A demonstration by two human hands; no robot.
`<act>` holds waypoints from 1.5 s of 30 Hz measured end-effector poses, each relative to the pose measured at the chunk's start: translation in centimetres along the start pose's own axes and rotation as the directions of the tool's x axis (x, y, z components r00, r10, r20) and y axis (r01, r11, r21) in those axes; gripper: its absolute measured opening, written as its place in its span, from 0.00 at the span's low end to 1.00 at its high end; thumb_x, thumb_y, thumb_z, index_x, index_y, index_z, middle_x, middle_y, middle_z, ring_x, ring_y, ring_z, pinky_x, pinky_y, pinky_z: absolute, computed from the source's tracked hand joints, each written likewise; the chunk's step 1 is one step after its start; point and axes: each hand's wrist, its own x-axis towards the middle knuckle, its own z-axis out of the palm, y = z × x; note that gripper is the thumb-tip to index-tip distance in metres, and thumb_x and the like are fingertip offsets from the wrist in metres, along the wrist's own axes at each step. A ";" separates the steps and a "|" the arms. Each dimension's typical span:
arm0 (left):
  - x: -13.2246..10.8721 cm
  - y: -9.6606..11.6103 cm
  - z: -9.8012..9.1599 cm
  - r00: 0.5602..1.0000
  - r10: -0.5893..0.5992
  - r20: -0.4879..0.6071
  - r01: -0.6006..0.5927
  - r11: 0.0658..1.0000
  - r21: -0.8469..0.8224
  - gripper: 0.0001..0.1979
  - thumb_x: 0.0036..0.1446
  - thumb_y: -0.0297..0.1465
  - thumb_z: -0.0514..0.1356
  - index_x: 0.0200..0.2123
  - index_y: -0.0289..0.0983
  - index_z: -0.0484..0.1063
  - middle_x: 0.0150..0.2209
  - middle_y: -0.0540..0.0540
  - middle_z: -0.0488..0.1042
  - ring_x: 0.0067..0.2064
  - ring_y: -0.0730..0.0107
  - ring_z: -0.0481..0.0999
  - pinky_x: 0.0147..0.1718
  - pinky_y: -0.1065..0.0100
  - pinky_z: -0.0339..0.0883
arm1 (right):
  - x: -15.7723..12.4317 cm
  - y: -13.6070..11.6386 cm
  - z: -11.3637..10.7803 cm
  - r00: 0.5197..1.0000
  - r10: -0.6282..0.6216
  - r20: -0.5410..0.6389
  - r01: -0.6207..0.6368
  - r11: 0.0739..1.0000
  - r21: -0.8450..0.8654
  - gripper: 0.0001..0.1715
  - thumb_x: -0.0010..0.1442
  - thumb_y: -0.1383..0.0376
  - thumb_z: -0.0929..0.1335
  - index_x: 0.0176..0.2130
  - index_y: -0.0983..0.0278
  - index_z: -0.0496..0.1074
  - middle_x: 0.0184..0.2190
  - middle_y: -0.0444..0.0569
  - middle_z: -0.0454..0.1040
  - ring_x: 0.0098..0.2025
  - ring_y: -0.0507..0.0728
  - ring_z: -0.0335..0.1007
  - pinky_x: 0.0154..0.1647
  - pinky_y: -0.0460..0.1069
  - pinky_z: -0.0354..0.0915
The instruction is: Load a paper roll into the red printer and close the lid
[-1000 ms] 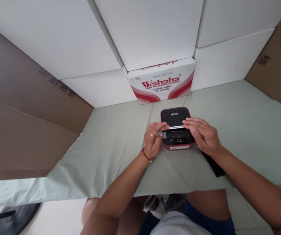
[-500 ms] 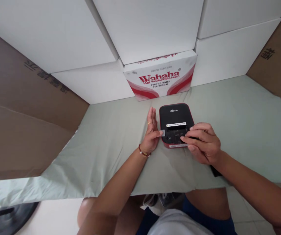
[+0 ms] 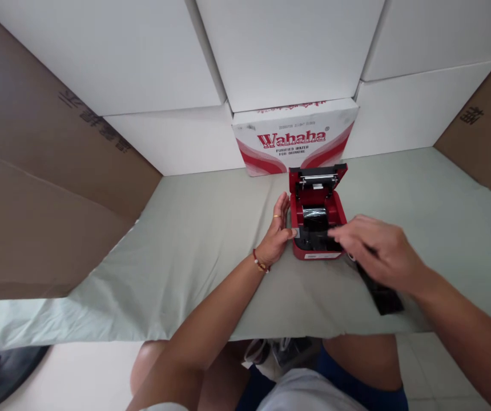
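Note:
A red and black label printer (image 3: 318,255) stands on the cloth with its lid (image 3: 317,177) raised. Inside lies a shiny black roll of film (image 3: 315,215). From the roll, dark film runs forward across the front of the printer. My left hand (image 3: 274,238) lies along the printer's left side, fingers stretched out, its thumb on a grey tab. At the front right corner my right hand (image 3: 376,248) has its fingers pinched together at the film, somewhat blurred. Below that hand a black film strip (image 3: 382,294) trails onto the cloth; the join is hidden.
Right behind the raised lid stands a white and red Wahaha water carton (image 3: 297,140). White boxes (image 3: 288,51) form a wall at the back. Brown cardboard panels (image 3: 57,211) flank both sides. A pale green cloth (image 3: 211,228) covers the table, its front edge near my lap.
The printer's lid has swung up, baring the roll inside. My right hand has shifted slightly right and more of the black strip shows. My left hand keeps its place beside the printer.

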 end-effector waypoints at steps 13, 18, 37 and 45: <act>1.1 -1.0 -0.1 1.000 0.014 -0.004 -0.014 0.997 -0.073 0.49 0.51 0.38 0.69 0.74 0.47 0.56 0.80 0.44 0.54 0.82 0.47 0.49 0.81 0.46 0.39 | 12.0 0.2 4.2 0.629 0.667 0.398 -0.131 0.596 -0.792 0.22 0.68 0.70 0.65 0.57 0.65 0.81 0.55 0.67 0.84 0.56 0.70 0.82 0.49 0.57 0.73; 1.3 -1.0 -0.1 1.000 -0.002 -0.010 0.001 0.997 -0.081 0.50 0.49 0.37 0.69 0.74 0.45 0.55 0.79 0.42 0.54 0.81 0.47 0.50 0.80 0.48 0.41 | 11.8 0.2 4.4 0.629 0.681 0.376 -0.159 0.585 -0.795 0.24 0.69 0.70 0.65 0.61 0.65 0.78 0.57 0.66 0.83 0.58 0.71 0.81 0.49 0.58 0.74; 1.4 -0.9 -0.1 1.000 -0.003 0.021 0.006 0.995 -0.103 0.45 0.50 0.36 0.67 0.72 0.45 0.59 0.78 0.42 0.58 0.81 0.46 0.52 0.79 0.45 0.43 | 7.8 2.3 2.2 0.731 0.612 0.300 -0.360 0.721 -0.592 0.24 0.69 0.63 0.70 0.63 0.60 0.77 0.59 0.56 0.82 0.56 0.64 0.80 0.53 0.52 0.71; 1.2 -0.9 -0.1 1.000 -0.001 0.011 0.002 0.993 -0.117 0.44 0.50 0.37 0.69 0.71 0.47 0.62 0.78 0.45 0.60 0.80 0.47 0.52 0.79 0.45 0.43 | 7.3 1.4 2.8 0.799 0.579 0.162 -0.440 0.746 -0.500 0.28 0.71 0.63 0.66 0.67 0.64 0.74 0.62 0.62 0.78 0.59 0.68 0.78 0.63 0.60 0.70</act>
